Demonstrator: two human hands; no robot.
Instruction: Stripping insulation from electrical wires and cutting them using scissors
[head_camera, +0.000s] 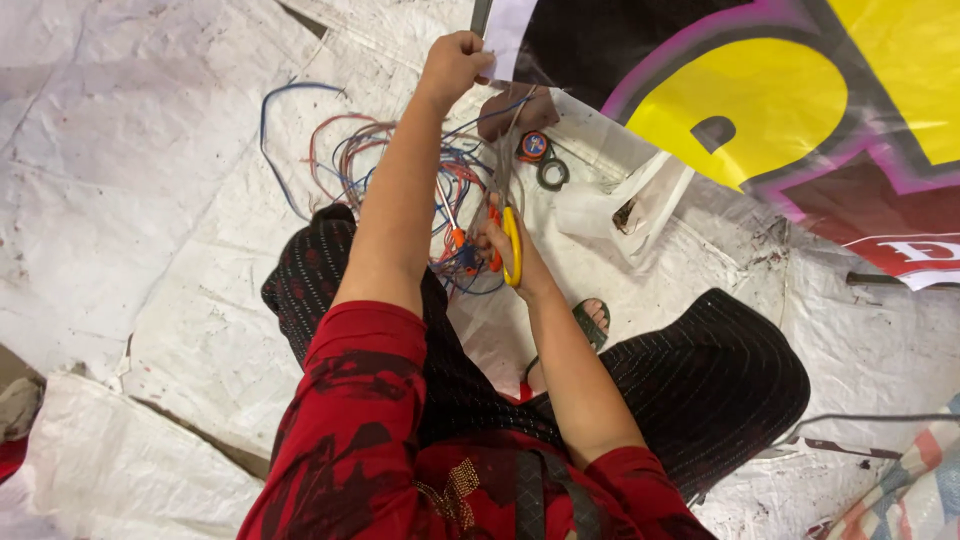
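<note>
Wires (478, 150) run taut along twelve-to-six: left hand (455, 62) pinches their top end at twelve o'clock, right hand (500, 245) grips orange-yellow scissors (511, 245) at six.

The scissors' (508, 235) blades are lost among the tangled wires (400, 160).

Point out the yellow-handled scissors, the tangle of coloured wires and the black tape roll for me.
yellow-handled scissors (512, 250): head view, on the yellow handle loop.
tangle of coloured wires (345, 150): head view, on the looped strands.
black tape roll (551, 174): head view, on its ring.
</note>
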